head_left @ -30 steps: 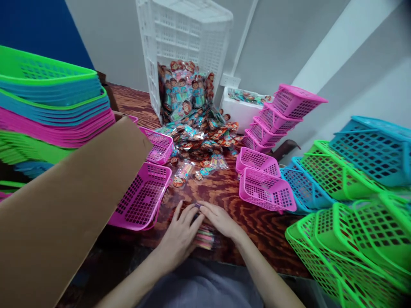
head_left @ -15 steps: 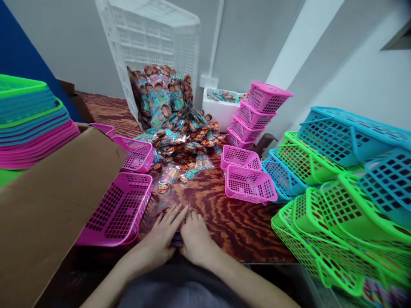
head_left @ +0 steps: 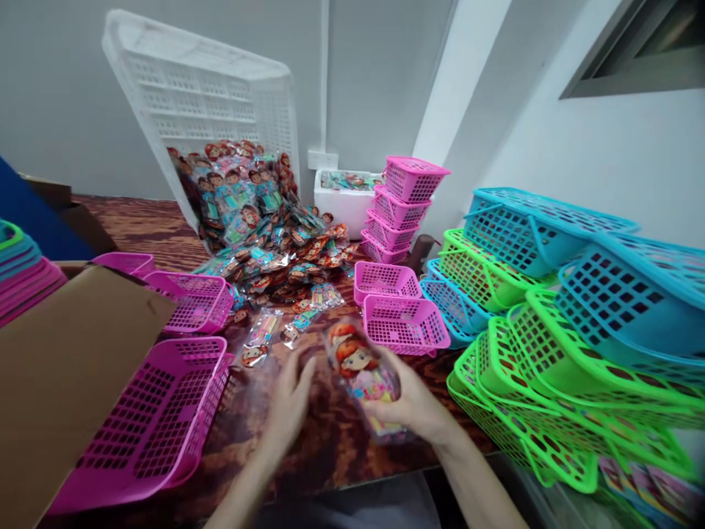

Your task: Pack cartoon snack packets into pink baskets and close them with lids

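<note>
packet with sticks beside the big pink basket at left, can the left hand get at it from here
Probably yes: the left hand appears empty, and the pink basket sits left of its path to the packet. The right hand, holding other packets, is clear of it.

there are two hands [head_left: 416, 404], one white crate [head_left: 198, 88], one white box [head_left: 338, 211], four stacked pink baskets [head_left: 416, 170], two open pink baskets [head_left: 407, 344] near them, three left-row pink baskets [head_left: 206, 400], packets [head_left: 242, 202] too many to count
</note>
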`<state>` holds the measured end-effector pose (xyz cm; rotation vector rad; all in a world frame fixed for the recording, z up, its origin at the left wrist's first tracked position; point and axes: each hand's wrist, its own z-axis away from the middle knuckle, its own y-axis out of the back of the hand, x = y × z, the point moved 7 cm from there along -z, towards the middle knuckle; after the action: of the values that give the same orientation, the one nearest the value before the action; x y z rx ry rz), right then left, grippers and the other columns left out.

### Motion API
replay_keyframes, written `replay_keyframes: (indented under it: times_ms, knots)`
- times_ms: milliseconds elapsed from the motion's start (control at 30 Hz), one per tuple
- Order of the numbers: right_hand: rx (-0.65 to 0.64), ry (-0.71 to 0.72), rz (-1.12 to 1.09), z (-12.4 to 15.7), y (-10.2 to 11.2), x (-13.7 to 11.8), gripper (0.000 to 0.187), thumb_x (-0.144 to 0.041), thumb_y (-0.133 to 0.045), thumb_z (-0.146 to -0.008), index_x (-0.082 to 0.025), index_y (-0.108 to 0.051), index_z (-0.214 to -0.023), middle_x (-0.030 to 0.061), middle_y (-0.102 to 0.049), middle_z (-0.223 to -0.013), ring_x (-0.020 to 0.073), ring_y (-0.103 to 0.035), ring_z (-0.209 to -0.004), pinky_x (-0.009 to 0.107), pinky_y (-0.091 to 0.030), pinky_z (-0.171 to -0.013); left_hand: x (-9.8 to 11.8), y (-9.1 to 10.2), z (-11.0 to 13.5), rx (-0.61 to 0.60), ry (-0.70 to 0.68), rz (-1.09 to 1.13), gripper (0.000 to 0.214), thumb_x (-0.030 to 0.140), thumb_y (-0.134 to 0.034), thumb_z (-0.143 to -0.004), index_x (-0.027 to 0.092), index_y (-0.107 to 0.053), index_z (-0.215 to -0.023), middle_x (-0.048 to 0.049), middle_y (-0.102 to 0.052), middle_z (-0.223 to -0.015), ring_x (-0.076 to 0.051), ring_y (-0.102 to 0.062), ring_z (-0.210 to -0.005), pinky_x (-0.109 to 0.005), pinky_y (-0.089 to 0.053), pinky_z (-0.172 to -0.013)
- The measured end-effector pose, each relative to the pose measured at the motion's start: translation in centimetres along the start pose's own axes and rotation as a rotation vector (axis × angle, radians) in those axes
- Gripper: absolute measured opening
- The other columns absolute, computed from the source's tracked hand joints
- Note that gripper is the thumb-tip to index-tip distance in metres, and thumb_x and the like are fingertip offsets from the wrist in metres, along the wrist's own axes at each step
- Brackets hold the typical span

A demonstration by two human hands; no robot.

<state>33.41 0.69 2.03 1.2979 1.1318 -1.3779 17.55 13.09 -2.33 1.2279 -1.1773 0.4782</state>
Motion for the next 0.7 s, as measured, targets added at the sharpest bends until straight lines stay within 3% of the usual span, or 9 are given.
replay_keyframes:
  times_ms: [67, 133, 233, 300, 400, 567, 700]
  knots:
    - [0.122, 0.109, 0.137, -0.9, 2.7, -3.2, 0.082, -0.028, -0.082, -0.068, -0.023, -0.042, -0.139, 0.0096, -0.057, -0.138, 0.0246, -0.058, -0.123, 0.039, -0.044, -0.107, 2.6, -5.0, -3.3, -0.184, -0.034, -0.278, 0.042, 0.037, -0.031, -0.102, 0.019, -0.041, -0.139, -0.0124, -0.063, -0.132, -0.023, -0.061, -0.121, -0.036, -0.049, -0.097]
    - [0.238, 0.182, 0.316, -2.3, 5.4, -5.9, 0.083, -0.028, -0.08, -0.069, -0.022, -0.04, -0.141, 0.0105, -0.056, -0.139, 0.0247, -0.057, -0.125, 0.039, -0.043, -0.108, 5.0, -8.6, -6.2, -0.248, -0.031, -0.358, 0.048, 0.039, -0.04, -0.1, 0.016, -0.037, -0.142, -0.0159, -0.07, -0.117, -0.028, -0.066, -0.11, -0.039, -0.049, -0.091]
    - [0.37, 0.172, 0.566, -4.6, 9.1, -7.5, 0.085, -0.032, -0.078, -0.068, -0.018, -0.039, -0.142, 0.012, -0.059, -0.133, 0.0263, -0.058, -0.121, 0.041, -0.044, -0.106, 6.7, -11.1, -8.7, -0.305, -0.035, -0.43, 0.048, 0.033, -0.05, -0.094, 0.013, -0.043, -0.137, -0.0187, -0.071, -0.111, -0.032, -0.068, -0.105, -0.039, -0.048, -0.087]
    - [0.361, 0.136, 0.698, -5.7, 10.5, -7.2, 0.083, -0.032, -0.078, -0.067, -0.017, -0.042, -0.14, 0.0115, -0.062, -0.128, 0.0266, -0.06, -0.116, 0.041, -0.044, -0.104, 6.5, -10.4, -8.7, -0.327, -0.053, -0.456, 0.038, 0.024, -0.05, -0.091, 0.015, -0.052, -0.128, -0.0172, -0.071, -0.111, -0.03, -0.068, -0.104, -0.037, -0.047, -0.087]
    - [0.148, 0.077, 0.774, -6.4, 9.7, -4.9, 0.081, -0.029, -0.078, -0.067, -0.018, -0.045, -0.14, 0.0089, -0.064, -0.124, 0.0245, -0.063, -0.109, 0.039, -0.046, -0.1, 4.7, -6.7, -6.5, -0.335, -0.074, -0.48, 0.037, 0.018, -0.047, -0.089, 0.018, -0.055, -0.125, -0.0138, -0.071, -0.112, -0.028, -0.067, -0.106, -0.035, -0.046, -0.089]
    - [-0.317, -0.088, 0.652, -5.6, 3.3, 0.6, 0.08, -0.031, -0.082, -0.063, -0.019, -0.051, -0.135, 0.0065, -0.065, -0.123, 0.0221, -0.063, -0.107, 0.033, -0.049, -0.096, 1.2, -0.3, -1.1, -0.345, -0.051, -0.492, 0.051, 0.013, -0.044, -0.086, 0.02, -0.047, -0.137, -0.0108, -0.07, -0.119, -0.026, -0.064, -0.113, -0.034, -0.044, -0.094]
    - [-0.604, -0.479, 0.357, -4.4, -0.9, 5.0, 0.071, -0.035, -0.085, -0.058, -0.018, -0.059, -0.122, 0.0029, -0.07, -0.104, 0.0177, -0.066, -0.087, 0.028, -0.054, -0.078, -0.1, 1.1, 1.2, -0.363, -0.052, -0.472, 0.05, 0.014, -0.044, -0.087, 0.02, -0.049, -0.137, -0.0109, -0.071, -0.116, -0.026, -0.065, -0.111, -0.033, -0.045, -0.09]
